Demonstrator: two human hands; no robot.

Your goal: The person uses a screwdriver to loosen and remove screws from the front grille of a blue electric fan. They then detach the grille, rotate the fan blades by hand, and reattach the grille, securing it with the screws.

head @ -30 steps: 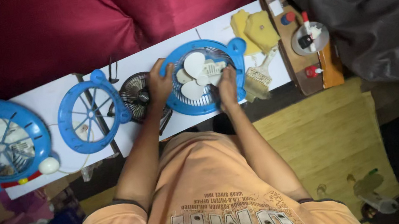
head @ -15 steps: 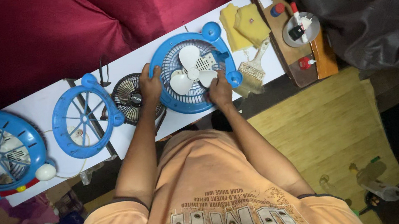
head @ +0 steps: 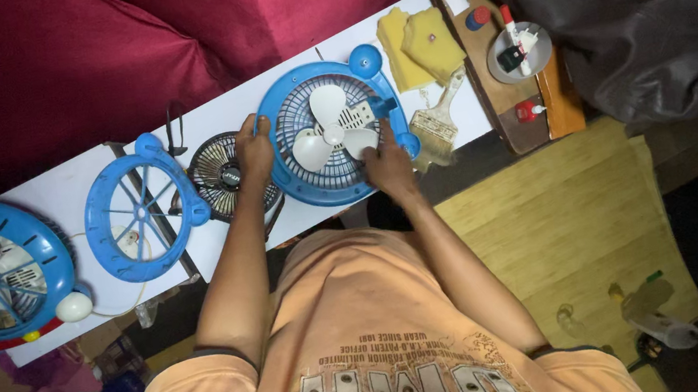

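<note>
Both hands grip the blue fan (head: 331,131): left hand (head: 254,152) curled on its rim, right hand (head: 387,164) pressing its grille beside the paintbrush (head: 438,121).

Right hand (head: 388,164) lower on fan (head: 331,131)

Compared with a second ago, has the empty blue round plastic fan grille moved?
No. The empty blue round plastic fan grille lies against the small dark round fan on the white table as before; only the view shifted.
</note>
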